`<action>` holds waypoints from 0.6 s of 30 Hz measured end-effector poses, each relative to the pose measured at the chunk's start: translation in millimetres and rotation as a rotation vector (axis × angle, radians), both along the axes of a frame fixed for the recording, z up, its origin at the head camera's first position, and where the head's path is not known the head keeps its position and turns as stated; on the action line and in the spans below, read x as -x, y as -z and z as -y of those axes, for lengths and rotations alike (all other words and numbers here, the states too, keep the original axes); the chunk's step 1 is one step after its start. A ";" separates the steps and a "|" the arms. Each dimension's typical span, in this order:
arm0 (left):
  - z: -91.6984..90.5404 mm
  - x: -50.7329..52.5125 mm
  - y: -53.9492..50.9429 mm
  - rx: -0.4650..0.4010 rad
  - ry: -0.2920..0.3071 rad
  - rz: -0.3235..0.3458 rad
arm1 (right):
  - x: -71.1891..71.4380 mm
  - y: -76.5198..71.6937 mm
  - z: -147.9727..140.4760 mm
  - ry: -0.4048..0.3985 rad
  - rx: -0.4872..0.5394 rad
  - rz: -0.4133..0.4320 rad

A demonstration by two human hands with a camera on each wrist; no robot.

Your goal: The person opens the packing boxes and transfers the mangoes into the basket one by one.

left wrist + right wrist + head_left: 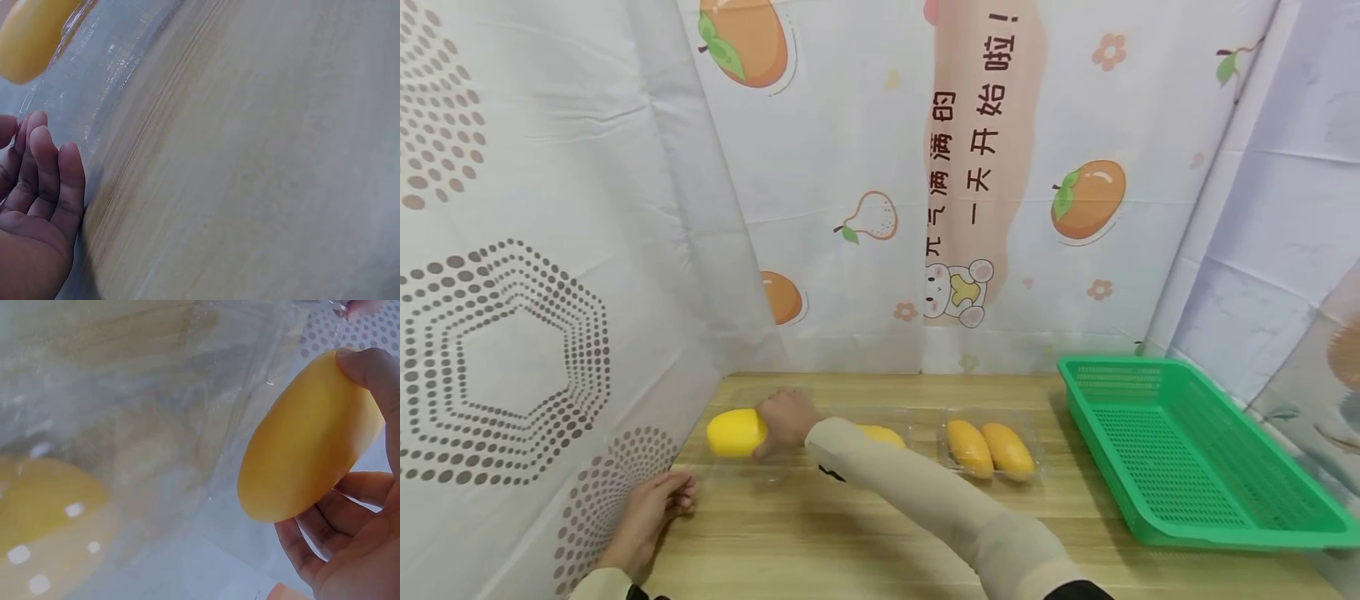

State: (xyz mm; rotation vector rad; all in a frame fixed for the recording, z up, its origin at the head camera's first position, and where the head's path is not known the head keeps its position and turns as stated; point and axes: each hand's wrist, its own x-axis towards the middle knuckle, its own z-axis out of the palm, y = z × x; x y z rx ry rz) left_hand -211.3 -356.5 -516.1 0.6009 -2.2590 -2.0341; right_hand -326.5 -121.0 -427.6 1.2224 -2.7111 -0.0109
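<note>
The yellow mango (735,432) you hold is at the far left of the surface (820,558), over the clear box (112,56) there; whether it touches the plastic you cannot tell from these views. From here, the likeliest trouble is a slip: the skin looks smooth, and in the right wrist view your thumb sits near 1 end while the fingers reach along the underside, so a loosened pinch could let it roll or drop. The box walls look thin, so a low sweep of the mango could catch a rim and drag the box. Your right hand (790,421) grasps the mango, its fingers parted only by the fruit's width, with a gap showing before the palm. Your left hand (657,508) grips nothing; its fingers are loosely bent beside that box's near-left corner, and contact is unclear. Farther right, your right sleeve (917,496) partly covers the middle box (911,425), where 1 yellow mango (882,435) shows; a dipping forearm could knock it. Beyond lies the right box (1038,437) with 2 orange-yellow mangoes (1008,450), and then the green basket (1165,467) at the right end.
</note>
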 end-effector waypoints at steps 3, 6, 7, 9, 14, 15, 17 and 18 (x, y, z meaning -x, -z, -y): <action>0.5 0.6 -0.1 0.010 0.000 0.001 | 1.7 -5.5 -6.0 -0.011 0.021 0.000; 1.0 0.8 -0.5 0.015 0.001 0.003 | 2.9 -9.8 -11.8 -0.027 0.038 0.009; 1.4 0.8 -0.7 0.019 0.003 0.003 | 3.3 -10.8 -13.2 -0.034 0.042 0.009; 2.1 0.4 -1.4 0.029 0.007 0.002 | 3.7 -12.7 -15.9 -0.046 0.047 0.009; 3.0 -0.4 -2.7 0.047 0.023 -0.004 | 3.4 -17.4 -22.9 -0.062 0.053 0.022; 2.7 -0.4 -2.9 0.048 0.022 -0.002 | 2.9 -18.8 -24.4 -0.063 0.055 0.028; 2.4 0.0 -2.7 0.049 0.019 0.001 | 1.6 -21.6 -27.6 -0.064 0.058 0.041; 2.1 -0.2 -2.6 0.051 0.019 0.004 | 0.9 -22.7 -29.4 -0.064 0.061 0.045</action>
